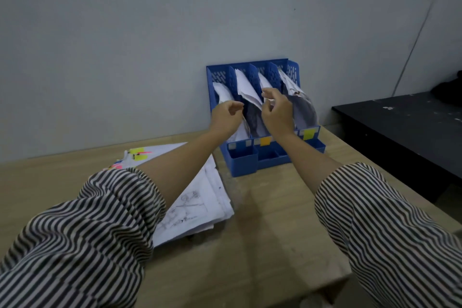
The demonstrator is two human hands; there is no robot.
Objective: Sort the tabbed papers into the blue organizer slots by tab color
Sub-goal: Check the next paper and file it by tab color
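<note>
Blue perforated plastic organizer (265, 157) upright against the grey wall (125, 45) at the far edge of the pale wooden table (262, 220), 4 slots stuffed with curled white sheets, lower halves hidden behind both hands. Left hand (226, 117) and right hand (277, 112) raised before the middle slots, fingers loosely curled; whether pinching paper or released, cannot tell. Flat stack of white tabbed papers (197, 202) left of organizer, partly covered by striped sleeve (82, 227).
</note>
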